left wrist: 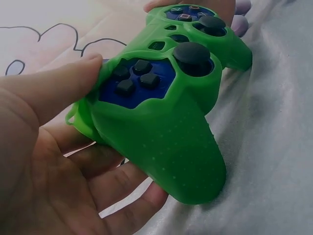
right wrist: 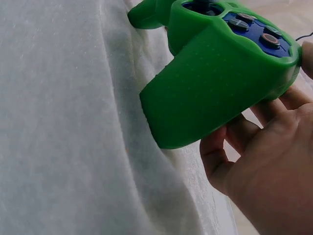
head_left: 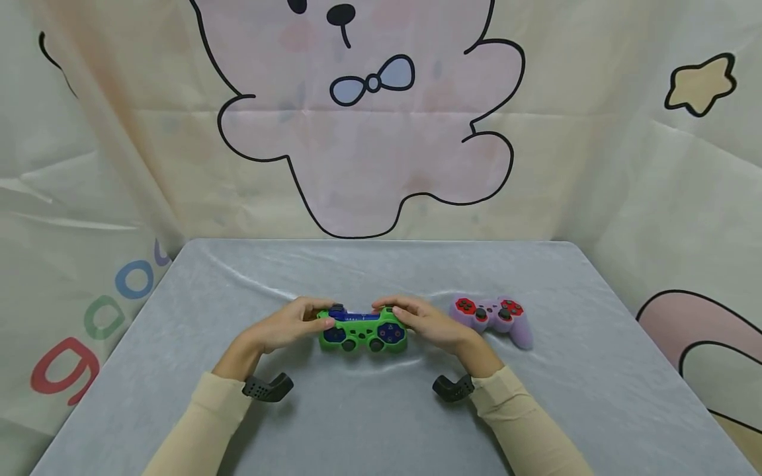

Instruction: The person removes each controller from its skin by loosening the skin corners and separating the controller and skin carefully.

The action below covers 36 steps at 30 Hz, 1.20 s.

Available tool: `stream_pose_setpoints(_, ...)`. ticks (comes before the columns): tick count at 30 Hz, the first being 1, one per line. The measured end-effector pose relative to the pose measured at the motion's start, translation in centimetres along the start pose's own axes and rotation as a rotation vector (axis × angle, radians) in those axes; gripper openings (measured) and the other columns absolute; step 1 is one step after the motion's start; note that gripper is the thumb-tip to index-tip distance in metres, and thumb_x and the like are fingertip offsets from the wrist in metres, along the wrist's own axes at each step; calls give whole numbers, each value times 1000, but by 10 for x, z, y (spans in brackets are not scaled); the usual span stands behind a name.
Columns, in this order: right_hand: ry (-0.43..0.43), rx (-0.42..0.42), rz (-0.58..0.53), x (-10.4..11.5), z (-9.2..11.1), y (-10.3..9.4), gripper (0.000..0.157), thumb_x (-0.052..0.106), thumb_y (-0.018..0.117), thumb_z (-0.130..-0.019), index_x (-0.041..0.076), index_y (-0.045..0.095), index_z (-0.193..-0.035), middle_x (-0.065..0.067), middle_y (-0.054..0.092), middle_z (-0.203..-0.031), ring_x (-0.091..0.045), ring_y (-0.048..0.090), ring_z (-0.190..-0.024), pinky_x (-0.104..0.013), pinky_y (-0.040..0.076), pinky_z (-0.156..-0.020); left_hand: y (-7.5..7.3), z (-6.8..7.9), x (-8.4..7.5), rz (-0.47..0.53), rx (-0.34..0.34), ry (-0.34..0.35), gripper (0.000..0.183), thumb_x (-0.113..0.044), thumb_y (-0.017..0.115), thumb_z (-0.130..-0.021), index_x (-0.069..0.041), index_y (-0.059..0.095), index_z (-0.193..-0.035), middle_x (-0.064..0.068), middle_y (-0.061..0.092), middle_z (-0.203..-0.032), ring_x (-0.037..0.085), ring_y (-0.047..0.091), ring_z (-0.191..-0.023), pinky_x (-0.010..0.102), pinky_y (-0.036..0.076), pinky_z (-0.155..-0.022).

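Fingers of the left hand point(head_left: 284, 328) and right hand point(head_left: 433, 325) pinch both ends of the green cover point(head_left: 360, 335) between them. It wraps the blue controller's point(head_left: 362, 317) grips; the bare back edge seemingly remains. Rightward, a purple controller point(head_left: 491, 311) lies on the bench point(head_left: 357, 423).

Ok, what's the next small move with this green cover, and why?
I'd probably have the left hand ease the green cover over the blue controller's top edge: a green loop juts out near the thumb, and that edge shows bare.
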State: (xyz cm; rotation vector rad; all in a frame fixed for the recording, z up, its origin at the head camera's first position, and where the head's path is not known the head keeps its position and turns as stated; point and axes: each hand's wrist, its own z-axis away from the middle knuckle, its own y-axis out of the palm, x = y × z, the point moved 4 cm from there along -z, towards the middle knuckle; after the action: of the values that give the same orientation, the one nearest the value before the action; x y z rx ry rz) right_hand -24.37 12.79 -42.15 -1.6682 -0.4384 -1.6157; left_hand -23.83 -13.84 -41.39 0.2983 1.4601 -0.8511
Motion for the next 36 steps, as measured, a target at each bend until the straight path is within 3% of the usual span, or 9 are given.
stream_pose_setpoints(10,2,13,-51,3,0,0,45,28,40,-110,3,49,-146,-15,48,-152,-20,50,-129,-39,38,-112,1,1,-4,12,-1,29,49,-25,56,-105,5,51,-142,15,70,-118,11,65,-99,23,51,-89)
stream_pose_setpoints(16,14,82,4,-1,1,3,45,33,38,-111,21,44,-153,-9,44,-157,-25,42,-143,-54,29,-120,2,3,-7,-6,10,20,49,-26,57,-104,5,51,-141,14,68,-119,15,63,-102,24,51,-89)
stream_pose_setpoints(19,34,120,0,-4,1,4,46,37,35,-111,28,39,-156,-3,43,-158,-23,43,-143,-56,28,-121,2,4,-8,-17,17,21,48,-26,56,-105,4,52,-141,14,68,-119,16,62,-103,24,50,-89)
stream_pose_setpoints(22,26,124,-42,-6,-1,4,47,35,33,-111,21,38,-156,-6,42,-159,-22,46,-140,-54,30,-120,3,3,-9,-18,13,24,46,-25,56,-105,4,52,-141,14,68,-119,16,61,-102,24,50,-89)
stream_pose_setpoints(29,-24,15,-39,-2,-3,0,46,30,41,-110,8,47,-149,-18,46,-155,-18,50,-136,-35,38,-113,1,3,-9,-34,-37,24,47,-23,57,-104,7,52,-140,16,69,-120,15,63,-101,22,52,-87)
stream_pose_setpoints(36,-47,41,-12,-1,-5,1,49,32,41,-110,6,46,-151,-16,45,-157,-30,43,-143,-51,33,-119,1,3,-9,-29,-57,13,49,-21,60,-103,9,51,-141,18,70,-120,13,65,-100,22,52,-86)
